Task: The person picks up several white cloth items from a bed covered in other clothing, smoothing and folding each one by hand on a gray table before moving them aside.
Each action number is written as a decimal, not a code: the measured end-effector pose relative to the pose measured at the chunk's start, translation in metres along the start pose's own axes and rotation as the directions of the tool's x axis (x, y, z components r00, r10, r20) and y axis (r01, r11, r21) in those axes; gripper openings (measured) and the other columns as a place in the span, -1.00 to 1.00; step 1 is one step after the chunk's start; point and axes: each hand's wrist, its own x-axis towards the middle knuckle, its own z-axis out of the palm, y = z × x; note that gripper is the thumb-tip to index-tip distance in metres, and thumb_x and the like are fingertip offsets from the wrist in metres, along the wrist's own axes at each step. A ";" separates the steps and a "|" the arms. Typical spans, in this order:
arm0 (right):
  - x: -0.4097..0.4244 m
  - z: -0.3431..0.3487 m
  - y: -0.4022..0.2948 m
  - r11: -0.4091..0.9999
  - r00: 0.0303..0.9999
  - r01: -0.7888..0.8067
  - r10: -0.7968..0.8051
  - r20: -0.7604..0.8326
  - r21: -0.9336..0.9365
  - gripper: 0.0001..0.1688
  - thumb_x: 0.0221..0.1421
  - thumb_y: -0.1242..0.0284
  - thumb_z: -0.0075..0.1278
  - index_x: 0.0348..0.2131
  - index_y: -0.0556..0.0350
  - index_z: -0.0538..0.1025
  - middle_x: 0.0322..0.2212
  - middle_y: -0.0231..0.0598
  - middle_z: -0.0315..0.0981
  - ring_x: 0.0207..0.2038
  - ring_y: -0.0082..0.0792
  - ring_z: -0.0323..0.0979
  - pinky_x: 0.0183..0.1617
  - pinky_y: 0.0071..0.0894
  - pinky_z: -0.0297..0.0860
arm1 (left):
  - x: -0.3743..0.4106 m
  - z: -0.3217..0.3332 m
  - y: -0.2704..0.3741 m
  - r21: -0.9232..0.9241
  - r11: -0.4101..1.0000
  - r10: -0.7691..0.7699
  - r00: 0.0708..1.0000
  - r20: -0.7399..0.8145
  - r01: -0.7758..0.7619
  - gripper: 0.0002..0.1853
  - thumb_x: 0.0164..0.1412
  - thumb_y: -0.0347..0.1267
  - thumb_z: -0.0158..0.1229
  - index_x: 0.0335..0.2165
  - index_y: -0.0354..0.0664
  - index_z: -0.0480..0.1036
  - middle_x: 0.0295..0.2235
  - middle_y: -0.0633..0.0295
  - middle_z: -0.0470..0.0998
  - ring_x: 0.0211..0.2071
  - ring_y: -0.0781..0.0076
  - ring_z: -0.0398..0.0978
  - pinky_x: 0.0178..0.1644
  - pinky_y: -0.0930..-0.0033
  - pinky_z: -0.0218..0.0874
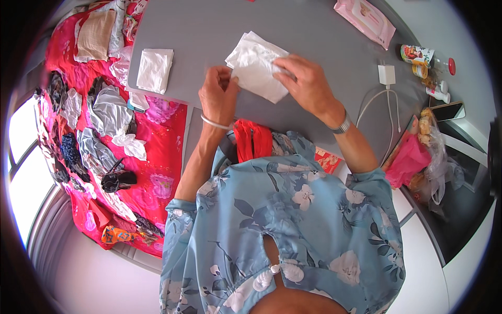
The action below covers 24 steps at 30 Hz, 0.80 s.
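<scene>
A thin, white, folded sheet (259, 70), creased and in loose layers, lies over the grey table (188, 23) in front of me. Whether it is plastic or cloth I cannot tell. My left hand (220, 92) pinches its lower left edge between thumb and fingers. On the right side, my right hand (304, 82) grips the edge, thumb below and fingers above. Farther left, near the table's edge, a second white bundle (155, 70) lies folded into a neat rectangle.
Left of the table, a red patterned bedspread (166, 157) carries scattered clothes (110, 108) and a folded tan cloth (96, 35). To the right are a pink wipes pack (366, 19), a white charger (386, 74) with cable, bottles (439, 94), a phone (448, 111) and plastic bags (411, 161).
</scene>
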 end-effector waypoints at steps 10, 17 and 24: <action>-0.044 -0.051 0.022 0.825 0.824 -0.434 0.526 -0.211 0.362 -0.81 -0.06 0.54 0.10 -0.35 0.23 0.49 -0.52 -0.44 0.43 -0.50 -0.70 0.30 -0.40 -0.70 0.25 | -0.001 0.006 0.000 0.157 0.972 0.180 0.984 -0.011 -0.176 -0.82 -0.03 -0.57 0.08 -0.35 -0.32 0.38 -0.43 0.12 0.48 -0.48 0.37 0.47 -0.42 0.43 0.30; -0.053 -0.062 0.047 0.788 0.757 -0.391 0.569 -0.321 0.476 -0.79 -0.06 0.55 0.10 -0.33 0.26 0.49 -0.51 -0.48 0.43 -0.49 -0.73 0.30 -0.37 -0.74 0.25 | 0.062 0.033 0.004 0.573 0.484 0.688 0.692 0.218 -0.662 -0.73 -0.18 -0.57 0.16 -0.37 -0.16 0.46 -0.28 0.19 0.46 -0.27 0.17 0.39 -0.19 0.24 0.26; -0.055 -0.058 0.035 0.773 0.765 -0.405 0.579 -0.283 0.488 -0.78 -0.05 0.55 0.10 -0.32 0.26 0.49 -0.52 -0.49 0.42 -0.49 -0.73 0.30 -0.38 -0.73 0.25 | 0.076 0.035 -0.002 0.499 0.534 0.654 0.708 0.267 -0.682 -0.82 -0.23 -0.59 0.15 -0.50 -0.20 0.42 -0.25 0.24 0.47 -0.26 0.16 0.37 -0.20 0.26 0.24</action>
